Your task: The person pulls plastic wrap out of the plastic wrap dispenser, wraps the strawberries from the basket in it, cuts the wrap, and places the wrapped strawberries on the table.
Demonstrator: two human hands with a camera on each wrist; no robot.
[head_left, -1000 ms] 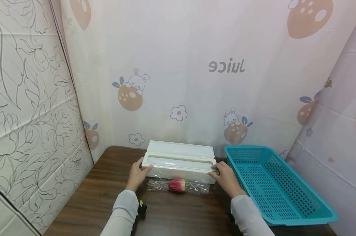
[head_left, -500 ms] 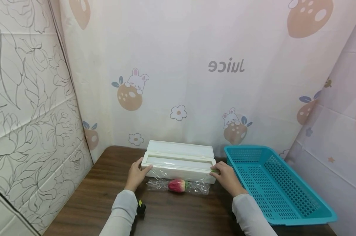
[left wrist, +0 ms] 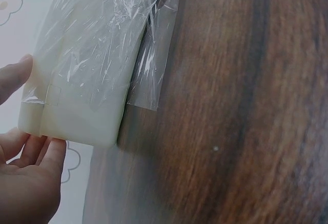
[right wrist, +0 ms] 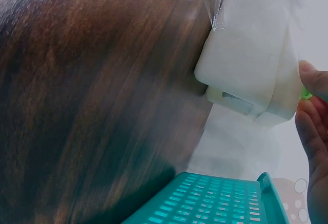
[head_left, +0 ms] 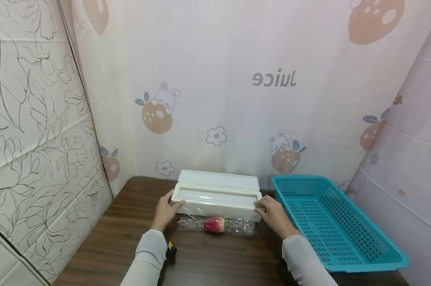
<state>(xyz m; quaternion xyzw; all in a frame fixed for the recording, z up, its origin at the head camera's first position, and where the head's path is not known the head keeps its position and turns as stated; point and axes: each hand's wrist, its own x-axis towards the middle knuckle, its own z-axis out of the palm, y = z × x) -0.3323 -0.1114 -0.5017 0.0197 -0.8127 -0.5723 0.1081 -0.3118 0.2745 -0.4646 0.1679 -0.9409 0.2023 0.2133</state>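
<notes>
A white cling film dispenser [head_left: 215, 210] lies lengthwise on the table with its lid [head_left: 219, 179] raised at the back and the roll showing inside. My left hand [head_left: 164, 211] grips its left end, thumb on top and fingers at the end face in the left wrist view. At the right end, my right hand [head_left: 273, 214] pinches a small green slide cutter [right wrist: 306, 93] between thumb and fingers. Clear cling film [left wrist: 102, 44] hangs over the front of the dispenser onto the table. On that film lies a red, strawberry-like fruit [head_left: 214, 225] with a pale top and green stalk.
A turquoise plastic basket [head_left: 340, 222] stands on the right, close to my right hand and forearm. The brown wooden table [head_left: 215, 262] backs onto a printed curtain [head_left: 215, 99]. A small black object with a yellow mark [head_left: 171, 253] is beside my left sleeve.
</notes>
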